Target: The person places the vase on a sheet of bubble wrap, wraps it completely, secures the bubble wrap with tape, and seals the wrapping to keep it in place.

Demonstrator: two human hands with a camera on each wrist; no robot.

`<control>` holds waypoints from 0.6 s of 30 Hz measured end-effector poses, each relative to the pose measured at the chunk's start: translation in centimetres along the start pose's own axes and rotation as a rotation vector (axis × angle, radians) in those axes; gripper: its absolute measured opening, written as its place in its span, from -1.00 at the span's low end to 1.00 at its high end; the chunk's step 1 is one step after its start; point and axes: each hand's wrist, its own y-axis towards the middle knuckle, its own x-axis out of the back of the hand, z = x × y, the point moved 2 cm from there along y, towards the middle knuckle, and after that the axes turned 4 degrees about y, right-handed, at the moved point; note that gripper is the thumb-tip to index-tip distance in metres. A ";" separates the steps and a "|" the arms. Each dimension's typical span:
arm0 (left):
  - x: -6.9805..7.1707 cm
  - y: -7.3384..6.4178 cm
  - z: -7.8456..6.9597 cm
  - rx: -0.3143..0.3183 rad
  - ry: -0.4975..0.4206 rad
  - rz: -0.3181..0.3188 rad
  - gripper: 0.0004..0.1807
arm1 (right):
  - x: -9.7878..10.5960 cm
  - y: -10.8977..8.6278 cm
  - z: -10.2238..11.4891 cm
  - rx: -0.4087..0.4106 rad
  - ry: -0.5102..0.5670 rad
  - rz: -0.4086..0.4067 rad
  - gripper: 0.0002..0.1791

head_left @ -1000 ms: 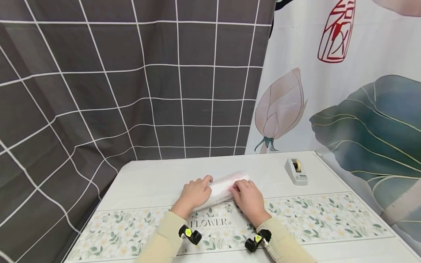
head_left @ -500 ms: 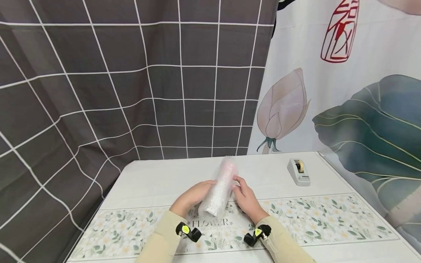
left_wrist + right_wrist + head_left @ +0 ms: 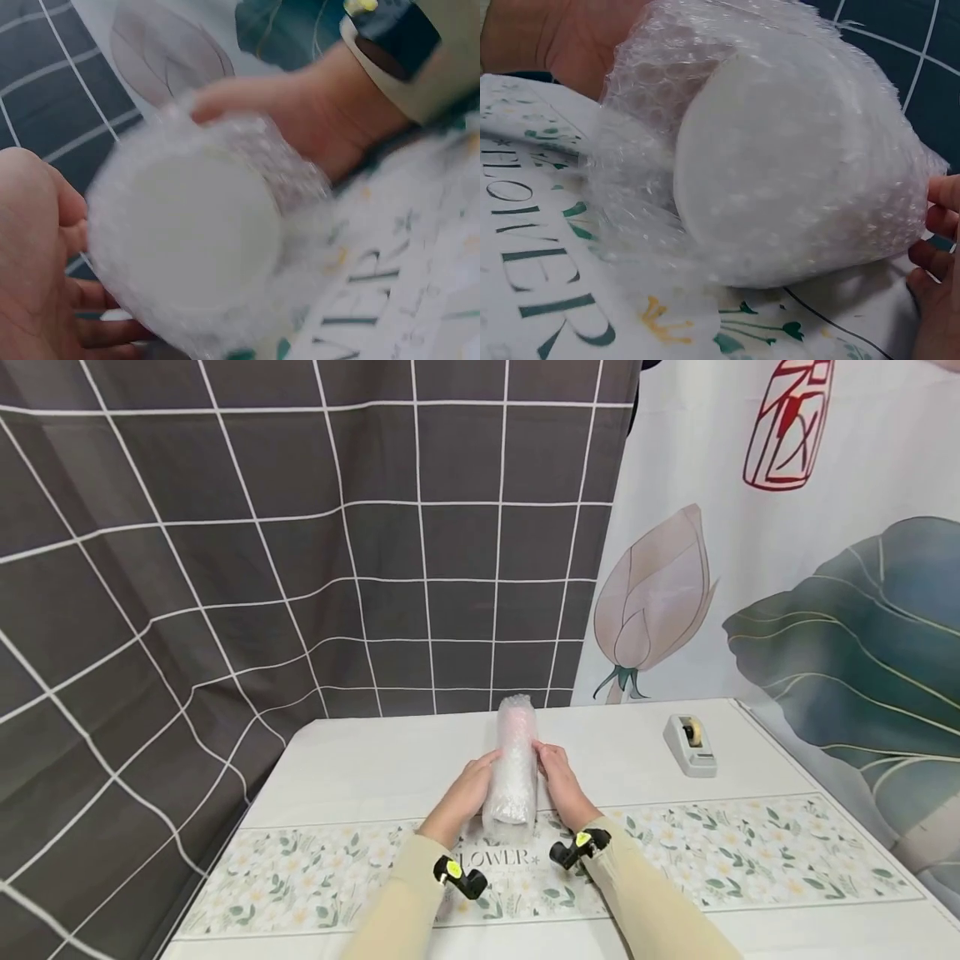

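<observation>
A long cylinder in clear bubble wrap (image 3: 514,764) points away from me over the table, pinkish toward its far end. Its flat, whitish round end (image 3: 202,232) faces me, and loose wrap sticks out past that end (image 3: 652,180). My left hand (image 3: 467,789) holds it along the left side, the thumb near its top. On the opposite side my right hand (image 3: 562,783) grips it, fingertips (image 3: 939,202) pressed to the wrap. What lies inside the wrap is hidden apart from the pale round end.
A white tape dispenser (image 3: 690,747) with a yellowish roll stands at the table's back right. The white table cover (image 3: 375,768) carries a flowered band (image 3: 720,860) with lettering. A dark grid curtain (image 3: 450,543) hangs behind, a white printed one (image 3: 675,460) at right.
The wrapped cylinder has swung from lying slanted across to pointing straight away from me. Both hands have shifted from upon it to its two sides.
</observation>
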 end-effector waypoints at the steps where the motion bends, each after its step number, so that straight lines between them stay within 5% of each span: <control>1: -0.1 0.1 0.1 -0.005 0.007 -0.008 -0.40 | 0.0 0.1 0.1 0.004 -0.027 -0.003 -0.35; 12: -0.4 1.0 0.4 -0.041 0.068 -0.042 -0.38 | -0.5 1.1 0.4 0.098 -0.084 -0.021 -0.38; 18: -0.8 0.9 0.9 -0.019 -0.059 0.010 -0.35 | -0.5 0.5 0.8 0.042 -0.002 -0.029 -0.36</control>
